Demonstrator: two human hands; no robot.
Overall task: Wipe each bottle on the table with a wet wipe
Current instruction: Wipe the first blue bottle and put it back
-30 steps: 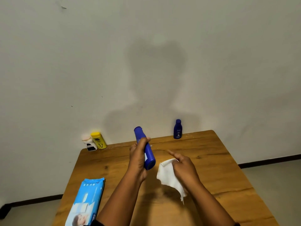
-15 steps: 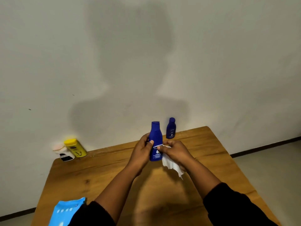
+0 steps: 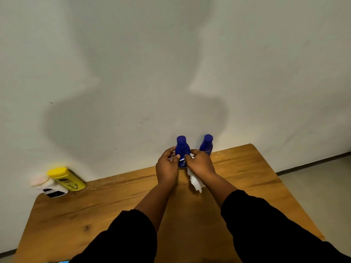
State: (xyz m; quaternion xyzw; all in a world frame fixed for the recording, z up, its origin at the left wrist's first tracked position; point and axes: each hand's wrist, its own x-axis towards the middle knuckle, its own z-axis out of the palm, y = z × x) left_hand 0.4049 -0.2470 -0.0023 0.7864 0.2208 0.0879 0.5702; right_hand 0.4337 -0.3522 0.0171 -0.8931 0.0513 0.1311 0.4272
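Note:
A large blue bottle (image 3: 182, 149) stands upright near the table's far edge, cap up. My left hand (image 3: 167, 168) grips its left side. My right hand (image 3: 201, 165) presses a white wet wipe (image 3: 195, 180) against its right side, and the wipe's tail hangs below my palm. A smaller blue bottle (image 3: 206, 144) stands just behind and to the right, by the wall. At the far left corner a yellow bottle (image 3: 66, 179) and a white bottle with a pink cap (image 3: 49, 187) stand side by side.
The wooden table (image 3: 114, 205) is pushed against a plain wall. Its right edge drops to a grey floor (image 3: 322, 186). A sliver of the blue wipes pack (image 3: 57, 261) shows at the bottom edge.
The large blue bottle went from tilted in my left hand to upright near the far edge. My right hand brought the wipe onto it. The view moved closer to the table.

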